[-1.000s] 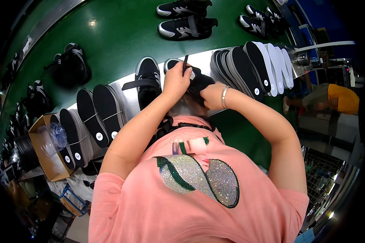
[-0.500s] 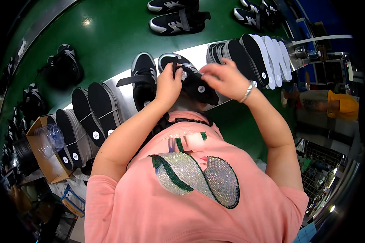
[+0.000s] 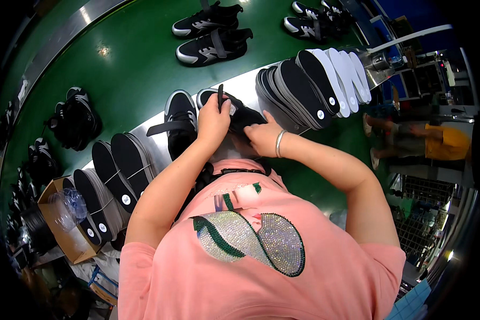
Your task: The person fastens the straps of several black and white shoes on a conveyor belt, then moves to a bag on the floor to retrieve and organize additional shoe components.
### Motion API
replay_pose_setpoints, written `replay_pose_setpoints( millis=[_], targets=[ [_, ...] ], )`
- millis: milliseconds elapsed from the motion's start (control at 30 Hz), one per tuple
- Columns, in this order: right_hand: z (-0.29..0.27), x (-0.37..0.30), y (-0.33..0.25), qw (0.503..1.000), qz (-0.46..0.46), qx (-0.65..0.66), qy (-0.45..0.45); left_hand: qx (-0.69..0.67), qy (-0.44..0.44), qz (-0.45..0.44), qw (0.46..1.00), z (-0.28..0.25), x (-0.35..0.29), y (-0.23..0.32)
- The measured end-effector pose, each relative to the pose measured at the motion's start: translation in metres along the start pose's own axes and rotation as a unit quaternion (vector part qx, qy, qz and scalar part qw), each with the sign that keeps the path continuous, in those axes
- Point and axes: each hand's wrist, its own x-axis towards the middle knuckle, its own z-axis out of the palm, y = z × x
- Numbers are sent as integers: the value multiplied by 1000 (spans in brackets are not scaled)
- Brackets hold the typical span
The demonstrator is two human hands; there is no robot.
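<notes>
A black sneaker with a silver toe (image 3: 240, 113) lies on the metal strip before me. My left hand (image 3: 215, 121) is closed on its upper near the tongue, and a black strap (image 3: 221, 95) stands up between the fingers. My right hand (image 3: 265, 137) is at the heel end, its fingers bent over the collar and partly hidden in the shoe's opening. The insole at that opening cannot be made out under the hand. Just left stands the matching sneaker (image 3: 180, 114), its strap undone and sticking out leftward.
Black-topped insoles (image 3: 298, 88) and white ones (image 3: 342, 80) line the strip at right. Tied insole bundles (image 3: 130, 154) lie at left, beside a cardboard box (image 3: 64, 229) with clear plastic. More sneakers (image 3: 213, 48) sit on the green table (image 3: 128, 69). A person in yellow (image 3: 442, 144) is at far right.
My right hand has moved from above the shoe down onto its heel end, covering the labelled insole heel seen before. My left hand keeps its grip. The whole view has shifted slightly.
</notes>
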Motion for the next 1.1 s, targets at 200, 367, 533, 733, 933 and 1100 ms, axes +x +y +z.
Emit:
replay_pose_setpoints(
  millis=[200, 367, 533, 733, 933, 1100],
  targets=[
    [4, 14, 1, 999, 0, -10, 37, -74, -35, 10, 997, 3, 4, -5],
    [-6, 18, 14, 977, -7, 213, 6, -105, -37, -9, 994, 7, 11, -24],
    [14, 32, 19, 718, 40, 680, 143, -103, -56, 14, 993, 3, 10, -14],
    [18, 34, 15, 665, 41, 720, 195, -93, -64, 7, 994, 1, 9, -10],
    [12, 0, 55, 481, -194, 852, 64, -81, -54, -18, 995, 3, 15, -12],
    [0, -26, 30, 720, -18, 649, 245, 21, 16, 125, 992, 0, -1, 7]
  ],
)
